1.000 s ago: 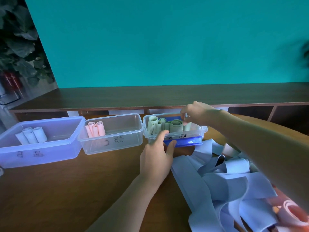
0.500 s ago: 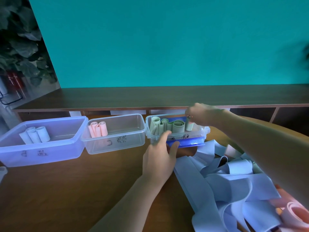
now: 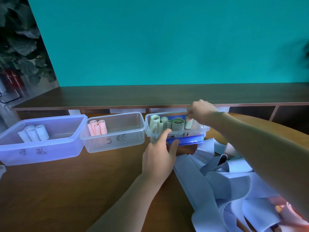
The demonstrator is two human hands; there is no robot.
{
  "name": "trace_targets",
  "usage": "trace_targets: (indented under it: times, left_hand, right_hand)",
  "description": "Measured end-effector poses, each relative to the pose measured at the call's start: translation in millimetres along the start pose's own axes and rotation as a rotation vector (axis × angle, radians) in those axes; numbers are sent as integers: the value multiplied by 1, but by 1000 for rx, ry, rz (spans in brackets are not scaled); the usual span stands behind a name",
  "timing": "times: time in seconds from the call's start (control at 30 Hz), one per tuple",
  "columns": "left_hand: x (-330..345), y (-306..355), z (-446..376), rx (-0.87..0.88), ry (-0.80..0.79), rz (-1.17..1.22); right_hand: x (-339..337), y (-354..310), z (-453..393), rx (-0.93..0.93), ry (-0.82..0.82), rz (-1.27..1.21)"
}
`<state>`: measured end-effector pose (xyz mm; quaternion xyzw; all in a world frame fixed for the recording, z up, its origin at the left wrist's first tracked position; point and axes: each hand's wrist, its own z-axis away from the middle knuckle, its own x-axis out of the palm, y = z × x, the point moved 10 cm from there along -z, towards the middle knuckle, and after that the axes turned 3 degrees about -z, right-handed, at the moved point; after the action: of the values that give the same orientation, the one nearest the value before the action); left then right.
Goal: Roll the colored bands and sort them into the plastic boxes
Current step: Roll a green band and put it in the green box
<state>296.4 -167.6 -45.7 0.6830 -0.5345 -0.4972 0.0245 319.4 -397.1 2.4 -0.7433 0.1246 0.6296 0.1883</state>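
My right hand (image 3: 201, 110) pinches a rolled green band (image 3: 189, 123) by its top, lowering it upright into the right end of the green-band box (image 3: 203, 128), which sits at the bench's far edge, right of the other boxes. My left hand (image 3: 159, 154) has relaxed fingers, thumb and fingertips against the box's near wall and its blue lid (image 3: 185, 141) underneath, bracing it.

To do this well: keep the roll vertical, seat it against the neighbouring green rolls (image 3: 167, 124) so it can't unwind, release only once it's wedged. Keep the left hand on the box so it doesn't slide.

The pink-roll box (image 3: 115, 143) and white-roll box (image 3: 41, 148) are further left along the far edge. Loose white bands (image 3: 225, 181) are piled at the near-right corner.
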Motion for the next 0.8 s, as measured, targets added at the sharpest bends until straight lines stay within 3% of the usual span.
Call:
trace_targets:
  times: [0.17,0.27,0.43,0.8]
  left_hand:
    - [0,0,1,6,2,5]
    - [1,-1,1,10,-3,14]
    - [-1,-3,1,-4,12,43]
    - [-1,-4,0,16,28,40]
  right_hand:
    - [8,22,-2,75,84,-341]
    - [8,24,0,66,138,-355]
    - [13,17,1,59,13,-355]
    - [9,9,-3,68,-36,-249]
